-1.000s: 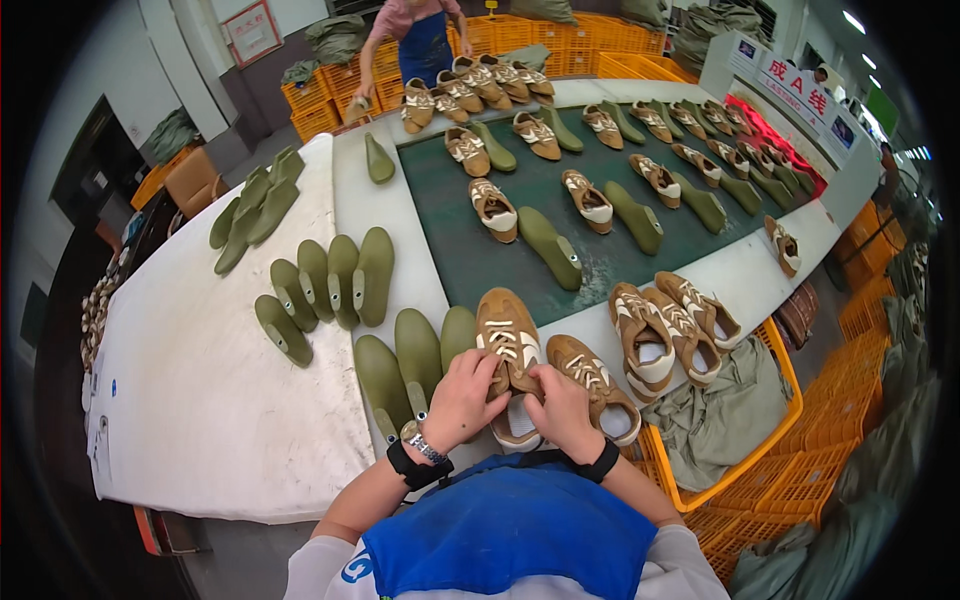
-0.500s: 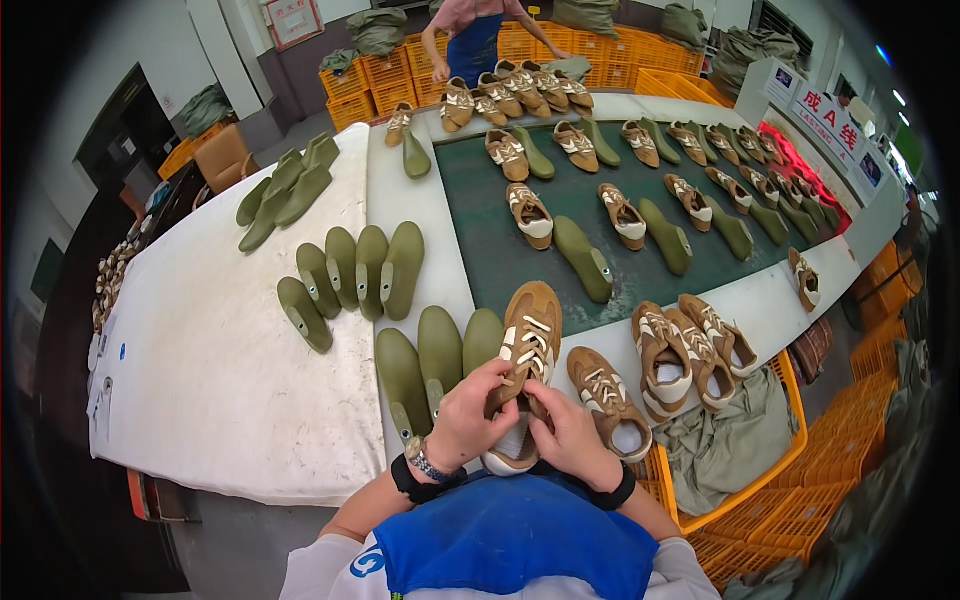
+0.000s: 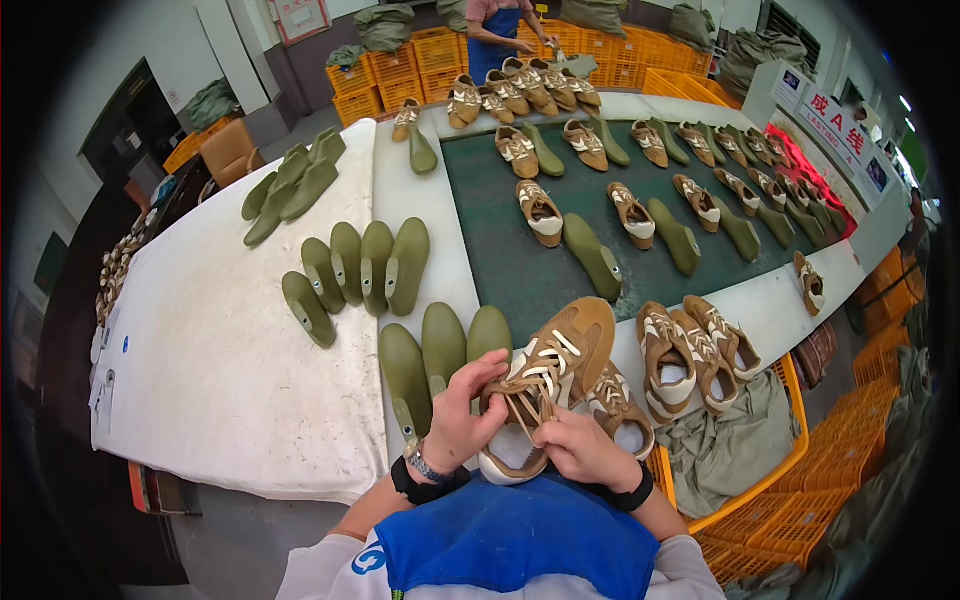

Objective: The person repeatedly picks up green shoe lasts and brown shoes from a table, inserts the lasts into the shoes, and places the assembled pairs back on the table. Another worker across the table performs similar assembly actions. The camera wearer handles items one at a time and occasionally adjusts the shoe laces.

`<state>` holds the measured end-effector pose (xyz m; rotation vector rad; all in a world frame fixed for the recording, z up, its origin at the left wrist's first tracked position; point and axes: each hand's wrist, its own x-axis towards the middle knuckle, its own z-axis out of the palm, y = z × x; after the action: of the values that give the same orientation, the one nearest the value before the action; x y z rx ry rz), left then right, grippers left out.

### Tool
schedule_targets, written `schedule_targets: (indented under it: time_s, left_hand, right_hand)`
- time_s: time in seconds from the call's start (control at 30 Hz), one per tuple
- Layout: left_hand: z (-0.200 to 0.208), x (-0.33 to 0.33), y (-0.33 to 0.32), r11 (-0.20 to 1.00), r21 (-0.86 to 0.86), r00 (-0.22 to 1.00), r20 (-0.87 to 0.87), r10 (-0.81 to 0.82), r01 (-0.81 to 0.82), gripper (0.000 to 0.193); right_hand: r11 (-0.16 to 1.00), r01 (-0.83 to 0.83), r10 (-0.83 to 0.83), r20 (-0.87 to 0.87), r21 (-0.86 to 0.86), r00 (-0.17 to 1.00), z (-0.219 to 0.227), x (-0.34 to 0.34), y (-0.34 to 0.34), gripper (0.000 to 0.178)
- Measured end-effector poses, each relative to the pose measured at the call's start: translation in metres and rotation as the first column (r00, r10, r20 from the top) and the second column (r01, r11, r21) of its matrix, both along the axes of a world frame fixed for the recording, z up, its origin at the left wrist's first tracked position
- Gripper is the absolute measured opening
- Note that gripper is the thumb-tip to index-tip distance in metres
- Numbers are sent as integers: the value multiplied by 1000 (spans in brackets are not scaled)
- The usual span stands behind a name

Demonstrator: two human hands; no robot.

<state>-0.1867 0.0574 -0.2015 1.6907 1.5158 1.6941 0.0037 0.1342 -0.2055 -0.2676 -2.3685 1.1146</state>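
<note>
A brown suede sneaker [image 3: 585, 340] with white stripes is held up before my apron, its toe tilted away to the right. My left hand [image 3: 462, 422] is closed round the left side of its opening, thumb at the collar. With fingers pinched together, my right hand [image 3: 588, 450] grips the shoelaces [image 3: 532, 405], which stretch taut from the eyelets. A pale insole shows inside the heel. Beside the left hand stand green shoe lasts [image 3: 404, 370]. Partly hidden behind the right hand, another brown sneaker [image 3: 622, 405] rests on the table edge.
Rows of sneakers and lasts ride on a dark green conveyor belt [image 3: 490, 245]. More lasts [image 3: 408, 265] lie on the white-covered table [image 3: 220, 370] at left. An orange crate [image 3: 790, 430] with grey-green cloth sits at my right. Across the belt stands a co-worker [image 3: 490, 40] in a blue apron.
The sneaker's toe has swung to the right. My right hand has moved slightly right and down, drawing the laces out from the shoe. The co-worker's hands have come together.
</note>
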Motion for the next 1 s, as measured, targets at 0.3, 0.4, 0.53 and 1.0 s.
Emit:
schedule_targets:
  time_s: [0.3, 0.4, 0.53, 1.0]
  left_hand:
    - [11, -22, 10, 965, -58, 956, -166, 244, -256, 24]
    - [8, -26, 9, 950, -34, 921, -261, 291, -310, 25]
    - [4, -27, 8, 941, -22, 904, -287, 316, -336, 26]
    - [-95, -113, -39, 843, -370, 759, -648, 68, -391, 50]
  right_hand:
    - [918, 329, -332, 26, -219, 943, 14, -10, -7, 36]
    - [976, 207, -210, -42, -71, 977, 14, -15, -9, 40]
    - [998, 53, -54, 21, 41, 998, 4, -30, -13, 38]
    - [944, 234, -292, 258, 231, 921, -46, -34, 11, 45]
